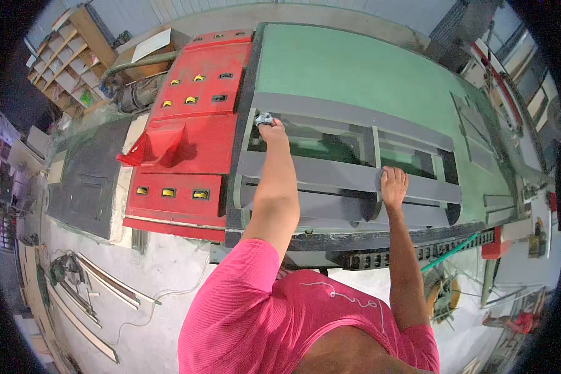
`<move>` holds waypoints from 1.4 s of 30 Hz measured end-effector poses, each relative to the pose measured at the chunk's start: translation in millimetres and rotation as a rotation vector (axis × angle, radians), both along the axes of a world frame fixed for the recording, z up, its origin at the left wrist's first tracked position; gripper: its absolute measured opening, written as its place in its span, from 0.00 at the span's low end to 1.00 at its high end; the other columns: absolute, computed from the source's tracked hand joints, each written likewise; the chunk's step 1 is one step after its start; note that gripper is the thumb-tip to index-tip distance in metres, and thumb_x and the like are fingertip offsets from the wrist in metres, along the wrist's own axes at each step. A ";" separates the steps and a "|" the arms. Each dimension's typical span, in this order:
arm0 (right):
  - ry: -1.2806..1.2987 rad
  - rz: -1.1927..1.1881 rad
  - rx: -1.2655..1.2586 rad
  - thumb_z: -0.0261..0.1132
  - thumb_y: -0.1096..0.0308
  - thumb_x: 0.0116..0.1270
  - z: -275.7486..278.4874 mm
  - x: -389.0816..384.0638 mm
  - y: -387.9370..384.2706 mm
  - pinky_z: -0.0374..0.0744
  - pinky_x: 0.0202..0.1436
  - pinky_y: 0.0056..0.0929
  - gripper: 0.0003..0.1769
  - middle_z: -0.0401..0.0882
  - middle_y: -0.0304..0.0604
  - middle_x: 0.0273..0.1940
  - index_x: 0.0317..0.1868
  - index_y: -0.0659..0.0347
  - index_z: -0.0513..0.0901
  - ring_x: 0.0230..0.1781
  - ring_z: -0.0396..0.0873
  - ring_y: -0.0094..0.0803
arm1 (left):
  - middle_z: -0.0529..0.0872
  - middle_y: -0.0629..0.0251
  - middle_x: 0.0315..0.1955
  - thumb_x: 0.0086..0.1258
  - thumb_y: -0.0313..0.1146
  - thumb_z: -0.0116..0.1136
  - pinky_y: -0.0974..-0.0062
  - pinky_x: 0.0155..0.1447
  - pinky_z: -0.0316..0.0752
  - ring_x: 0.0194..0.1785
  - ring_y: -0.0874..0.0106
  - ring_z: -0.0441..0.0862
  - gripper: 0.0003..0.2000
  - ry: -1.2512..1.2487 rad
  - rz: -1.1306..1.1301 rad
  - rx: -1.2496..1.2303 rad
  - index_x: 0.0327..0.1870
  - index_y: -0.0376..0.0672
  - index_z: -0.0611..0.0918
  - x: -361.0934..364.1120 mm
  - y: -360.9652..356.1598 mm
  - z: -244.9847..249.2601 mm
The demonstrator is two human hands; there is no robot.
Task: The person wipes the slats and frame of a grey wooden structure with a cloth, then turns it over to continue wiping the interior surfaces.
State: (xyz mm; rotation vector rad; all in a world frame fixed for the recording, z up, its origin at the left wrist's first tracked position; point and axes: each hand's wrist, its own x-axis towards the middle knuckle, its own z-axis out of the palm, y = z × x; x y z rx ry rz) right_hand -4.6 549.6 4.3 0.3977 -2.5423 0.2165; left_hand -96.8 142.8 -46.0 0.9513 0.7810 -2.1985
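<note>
Two bare hands are working at a grey slatted frame (330,171), which lies on the green surface (355,62) of a large table, near its front edge. The left hand (272,128) is stretched to the far left part of this frame, and its fingers are closed around a small grey-and-white object (263,118); what this object is exactly, I cannot tell. It is just beside the left end piece of the frame. The right hand (394,187) rests on the middle slat, close to a cross-piece (376,146); its fingers lie together, but whether they clamp the wood I cannot tell. To the left of the table there is a red panel (207,146) with yellow rollers (191,100) set in it. On the floor, at the lower left, lie several long thin strips (84,324).
</note>
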 end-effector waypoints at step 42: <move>-0.023 -0.006 -0.112 0.58 0.65 0.60 6.5 0.1 2.1 0.63 0.64 0.49 0.08 0.75 0.39 0.40 0.40 0.51 0.80 0.50 0.72 0.39 | 0.60 0.51 0.67 0.64 0.25 0.49 0.58 0.74 0.47 0.71 0.54 0.53 0.28 -0.518 -1.196 -2.995 0.67 0.37 0.60 -72.1 235.1 -11.6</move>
